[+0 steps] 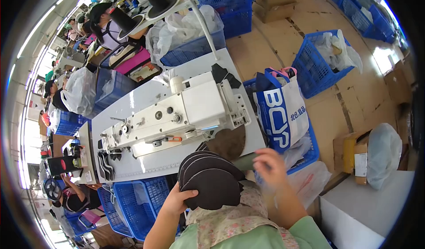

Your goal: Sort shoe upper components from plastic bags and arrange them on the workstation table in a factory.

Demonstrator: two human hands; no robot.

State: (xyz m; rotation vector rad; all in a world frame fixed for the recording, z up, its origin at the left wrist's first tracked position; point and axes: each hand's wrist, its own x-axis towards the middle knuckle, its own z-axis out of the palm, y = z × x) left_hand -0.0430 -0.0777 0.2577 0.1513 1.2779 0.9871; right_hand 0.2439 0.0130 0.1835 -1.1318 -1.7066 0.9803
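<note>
- A long, smooth white sewing table (141,99) runs obliquely across the middle of the view, with the person's hands at its near edge.
- A white metal sewing machine (201,100) with a long arm stands on it.
- A blue plastic lattice-sided basket (313,138) sits just beyond the table's right end.
- In that basket stands a blue-and-white bag with pink handles (272,111), upright and leaning slightly.
- A cream cloth apron with a pink floral print (234,227) covers the person's front, below the work.
- A fanned stack of flat, dark, rounded pieces with pale edges (212,187) is held above the lap at the table's near edge, its layers overlapping.
- The left hand (177,200) grips the stack at its left side, thumb pressed flat on the top piece, the other fingers mostly hidden behind.
- The right hand (271,167), blurred, is apart from the stack on its right, near the basket; its fingers are parted and loosely bent, with nothing visible in them.
- A dark brown flat piece with a curved edge (230,142) lies on the table just behind the stack.
- Several narrow, dark curved strips (105,165) lie side by side at the table's left end.
</note>
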